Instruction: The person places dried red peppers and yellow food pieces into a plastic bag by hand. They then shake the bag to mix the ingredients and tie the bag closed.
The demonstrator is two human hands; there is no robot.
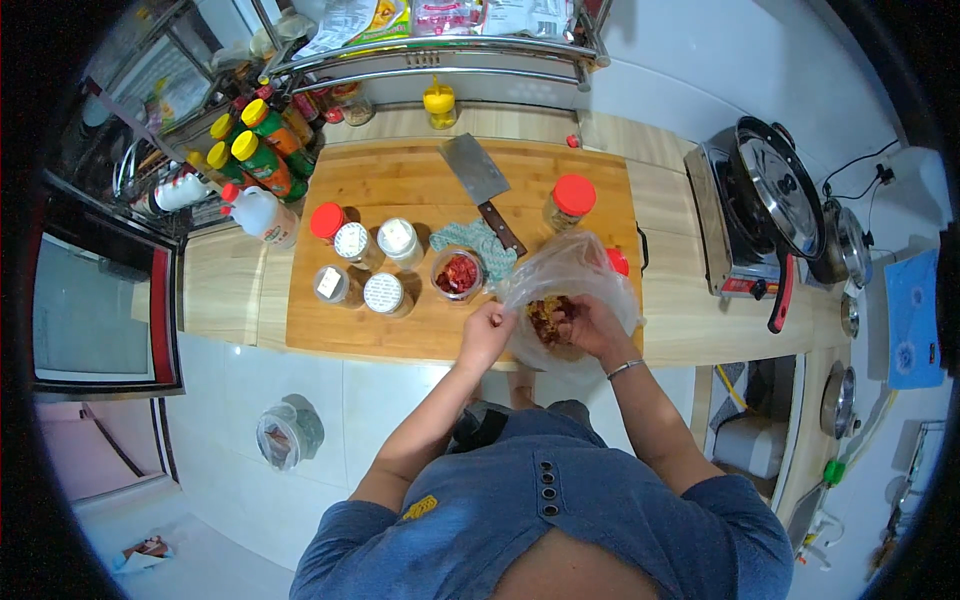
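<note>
A clear plastic bag [559, 259] stands at the front right of a wooden cutting board [375, 180]. My left hand [486, 330] pinches the bag's rim on its left side. Inside the bag's mouth, my right hand [596, 326] is among dried red chilies and yellowish spices [547, 315]; its fingertips are partly hidden, so whether they grip any is unclear. Just left of the bag sits an open clear jar [457, 275] holding red chilies. Behind that jar lies a crumpled green cloth [480, 244], with a cleaver [480, 176] beside it, its handle towards me.
Several lidded jars [384, 293] cluster on the board's left. A red-capped jar [571, 201] stands behind the bag, and a red lid [616, 261] is at its right. A gas stove [739, 247] with pans is at right. Sauce bottles [262, 150] crowd the left; a metal rack [435, 49] hangs above.
</note>
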